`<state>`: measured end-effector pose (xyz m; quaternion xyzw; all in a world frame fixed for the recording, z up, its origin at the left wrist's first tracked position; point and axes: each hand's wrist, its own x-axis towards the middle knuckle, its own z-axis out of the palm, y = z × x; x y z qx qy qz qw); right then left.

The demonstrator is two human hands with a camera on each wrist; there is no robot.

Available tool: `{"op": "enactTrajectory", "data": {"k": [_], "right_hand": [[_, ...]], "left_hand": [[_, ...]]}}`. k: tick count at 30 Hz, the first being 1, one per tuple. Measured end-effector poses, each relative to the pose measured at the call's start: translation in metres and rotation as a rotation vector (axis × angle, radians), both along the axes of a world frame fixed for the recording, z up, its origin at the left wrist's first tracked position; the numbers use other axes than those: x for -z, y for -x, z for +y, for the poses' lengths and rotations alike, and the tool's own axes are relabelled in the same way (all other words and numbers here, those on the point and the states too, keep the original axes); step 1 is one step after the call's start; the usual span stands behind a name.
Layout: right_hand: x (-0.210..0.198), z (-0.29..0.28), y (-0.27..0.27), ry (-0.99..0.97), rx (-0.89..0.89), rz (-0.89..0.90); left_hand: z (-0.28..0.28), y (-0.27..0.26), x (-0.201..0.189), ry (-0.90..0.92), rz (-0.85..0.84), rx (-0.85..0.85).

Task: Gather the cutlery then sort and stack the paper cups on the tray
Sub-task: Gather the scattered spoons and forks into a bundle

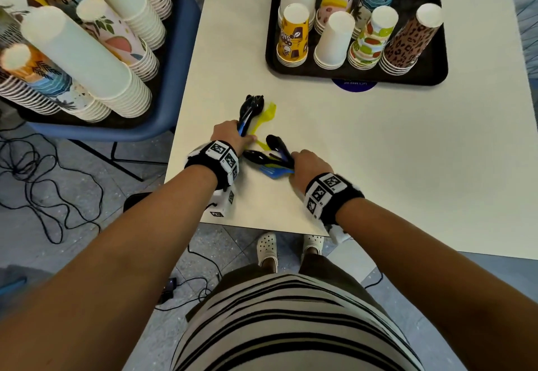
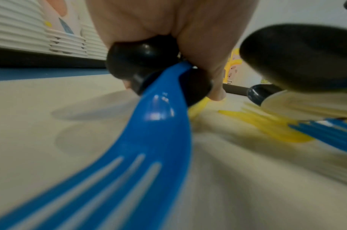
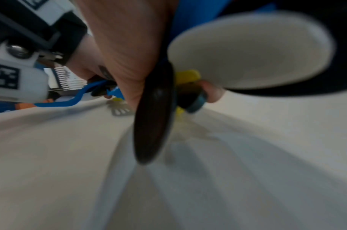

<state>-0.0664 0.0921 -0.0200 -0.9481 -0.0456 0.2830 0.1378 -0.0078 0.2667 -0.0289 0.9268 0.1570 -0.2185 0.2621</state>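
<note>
1. Since the cutlery step comes first, the pale rectangular surface [image 1: 378, 143] carries the work at its near-left corner; both hands meet there.
2. Black plastic tray [image 1: 436, 71], far right on the surface: upside-down paper cup stacks [image 1: 334, 42] stand on it in two rows, grouped by print (white, yellow, leopard, fruit). Sorting looks well advanced, judged from the layout.
3. More tall cup stacks [image 1: 87, 59] lean on a blue chair [image 1: 180, 79] left of the surface, probably spare stock.
4. Left hand [image 1: 230, 135]: grip clenched round a bundle of black plastic spoons and a blue plastic fork [image 2: 148, 132], handles in the fist, heads fanning both ways.
5. Right hand [image 1: 308, 167]: grip closed round a second bundle of black, blue and yellow cutlery [image 1: 276, 155], heads pointing left toward the other bundle, likely for merging.
6. One yellow plastic fork [image 1: 266, 114] lies by the left bundle; whether it is gripped I cannot tell.
</note>
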Motion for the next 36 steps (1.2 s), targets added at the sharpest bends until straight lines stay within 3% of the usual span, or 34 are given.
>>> {"op": "enactTrajectory", "data": {"k": [8,15,19,21,27,36], "right_hand": [[-0.001,-0.041,-0.009,0.063,0.095,-0.023],[-0.004,-0.053,-0.012,0.124,0.012,-0.051],[-0.008,-0.055,-0.011,0.207,0.003,-0.047],[-0.013,-0.052,-0.013,0.131,0.009,-0.044],[-0.03,-0.014,-0.018,-0.105,-0.081,-0.038],[-0.039,0.1,-0.002,-0.256,-0.256,-0.013]], "left_hand": [[-0.018,0.009,-0.005,-0.075,-0.01,0.089],[-0.022,0.024,-0.013,-0.124,-0.004,0.047],[-0.022,0.029,-0.018,-0.018,0.067,0.037],[-0.018,0.037,-0.022,0.053,0.08,0.004],[0.012,0.071,-0.027,0.229,-0.046,-0.179],[0.1,0.126,-0.039,0.254,-0.212,-0.455]]}}
